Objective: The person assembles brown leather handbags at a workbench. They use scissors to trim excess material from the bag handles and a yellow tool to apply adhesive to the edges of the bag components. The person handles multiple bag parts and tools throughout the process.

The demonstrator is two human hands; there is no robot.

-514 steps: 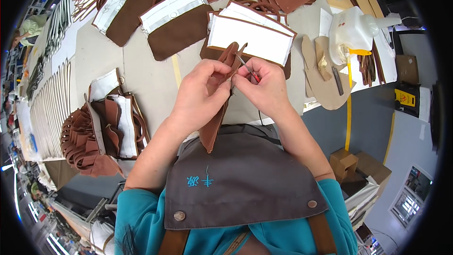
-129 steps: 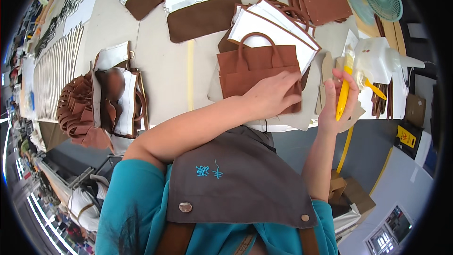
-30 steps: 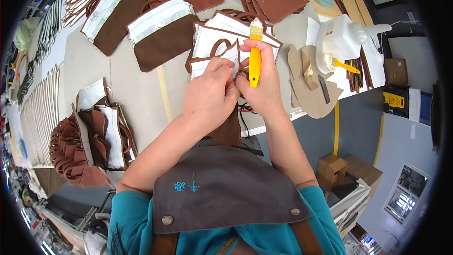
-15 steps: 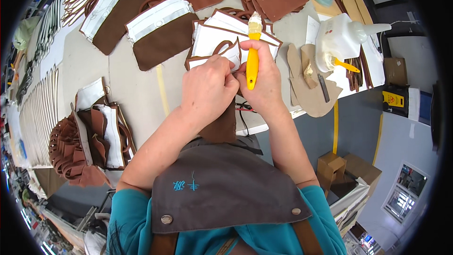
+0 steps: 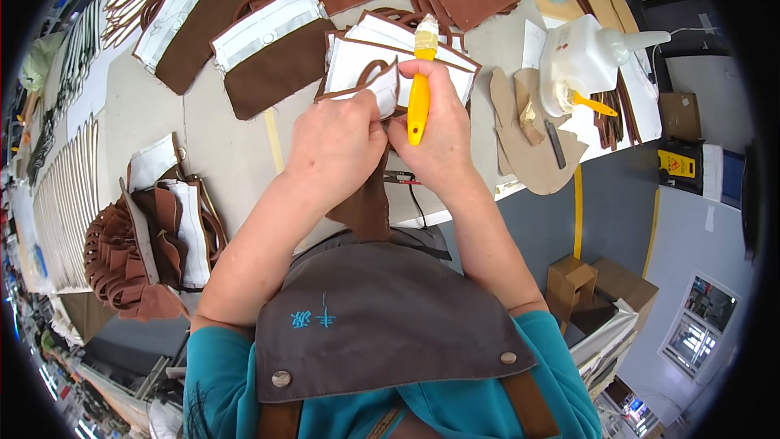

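Both my hands are together over the near edge of the worktable, at a brown leather-like bag piece [image 5: 366,205] with a white lining and a curved handle. My left hand [image 5: 335,132] is closed on this piece, its fingertips partly hidden. In my right hand [image 5: 439,134] a glue brush [image 5: 418,102] with a yellow handle stands nearly upright, bristles away from me and coated with pale glue. The thumb and fingers of that hand also pinch the bag piece beside my left hand. A stack of white-lined bag panels [image 5: 451,73] with brown edges lies just beyond.
To the right stand a white glue bottle [image 5: 569,61] and a second yellow brush [image 5: 593,104]. Beige pattern pieces [image 5: 540,167] carry a dark tool [image 5: 556,145]. Finished-looking brown panels [image 5: 272,73] lie at far left, folded brown pieces [image 5: 162,236] nearer. Pliers [image 5: 400,177] lie beneath my hands.
Both hands have shifted slightly left, still close together. The hanging brown part of the bag piece has swung left, and more of the pliers shows.
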